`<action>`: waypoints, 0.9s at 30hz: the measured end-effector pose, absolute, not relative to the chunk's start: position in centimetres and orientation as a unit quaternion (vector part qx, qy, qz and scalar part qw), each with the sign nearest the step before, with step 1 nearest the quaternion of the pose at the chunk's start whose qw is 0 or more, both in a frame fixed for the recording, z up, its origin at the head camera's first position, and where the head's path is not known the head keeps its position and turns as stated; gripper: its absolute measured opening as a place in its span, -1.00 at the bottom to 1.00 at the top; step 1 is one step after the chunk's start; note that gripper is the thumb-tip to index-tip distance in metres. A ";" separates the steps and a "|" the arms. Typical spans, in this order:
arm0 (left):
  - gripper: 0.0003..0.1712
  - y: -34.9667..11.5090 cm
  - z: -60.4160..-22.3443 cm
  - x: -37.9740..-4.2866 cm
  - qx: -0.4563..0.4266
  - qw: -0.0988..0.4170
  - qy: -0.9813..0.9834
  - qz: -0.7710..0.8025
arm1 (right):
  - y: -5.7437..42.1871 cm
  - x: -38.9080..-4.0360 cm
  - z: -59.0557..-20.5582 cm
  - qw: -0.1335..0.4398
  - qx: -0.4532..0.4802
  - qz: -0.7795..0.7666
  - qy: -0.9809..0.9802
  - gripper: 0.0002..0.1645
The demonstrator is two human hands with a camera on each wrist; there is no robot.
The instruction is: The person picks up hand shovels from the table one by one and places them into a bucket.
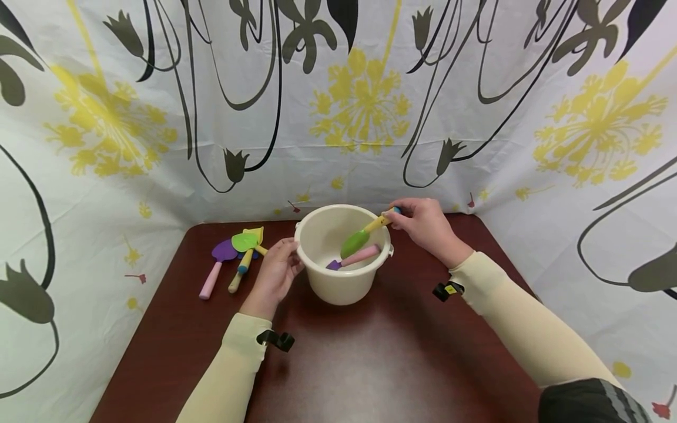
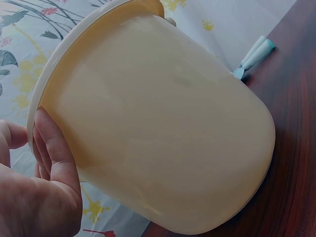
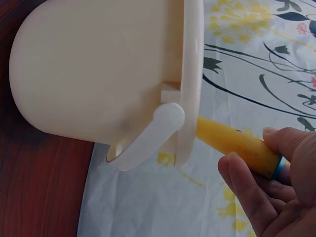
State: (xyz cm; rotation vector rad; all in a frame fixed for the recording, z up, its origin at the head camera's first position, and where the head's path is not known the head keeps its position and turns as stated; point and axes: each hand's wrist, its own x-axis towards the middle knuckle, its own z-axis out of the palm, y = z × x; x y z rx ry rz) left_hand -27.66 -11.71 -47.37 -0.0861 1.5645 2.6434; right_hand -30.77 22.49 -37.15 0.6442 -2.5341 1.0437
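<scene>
A cream bucket (image 1: 341, 288) stands upright on the table. My left hand (image 1: 277, 267) pinches its rim on the left side, thumb at the edge and fingers against the outer wall (image 2: 163, 118). My right hand (image 1: 423, 223) holds the yellow handle (image 3: 239, 148) of a green toy trowel (image 1: 355, 242) by its blue end. The trowel slants down over the right rim, its green blade inside the bucket. Within the bucket lies a small toy tool with a pink handle (image 1: 361, 254) and a purple head. The bucket's handle (image 3: 148, 136) hangs down along its side.
Left of the bucket lie several toy garden tools: a purple shovel (image 1: 224, 251) with a pink handle, a green one (image 1: 244, 241) and a yellow one (image 1: 256, 232), partly overlapping. A patterned curtain (image 1: 338, 170) surrounds the dark red table (image 1: 338, 364) at the back and sides.
</scene>
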 end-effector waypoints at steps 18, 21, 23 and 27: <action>-0.72 -11.7 -47.2 -27.5 -0.030 0.034 0.503 0.863 | 20.6 -32.3 -37.1 0.089 0.225 0.312 -0.919 -0.72; -0.72 -11.7 -47.2 -27.5 -0.031 0.032 0.504 0.863 | 20.1 -32.7 -37.0 0.075 0.221 0.309 -0.922 -0.73; -0.72 -11.7 -47.2 -27.5 -0.031 0.032 0.506 0.861 | 19.8 -32.9 -37.0 0.067 0.217 0.304 -0.925 -0.72; -0.73 -11.6 -47.3 -27.5 -0.032 0.034 0.506 0.862 | 19.3 -33.3 -36.9 0.044 0.214 0.297 -0.930 -0.70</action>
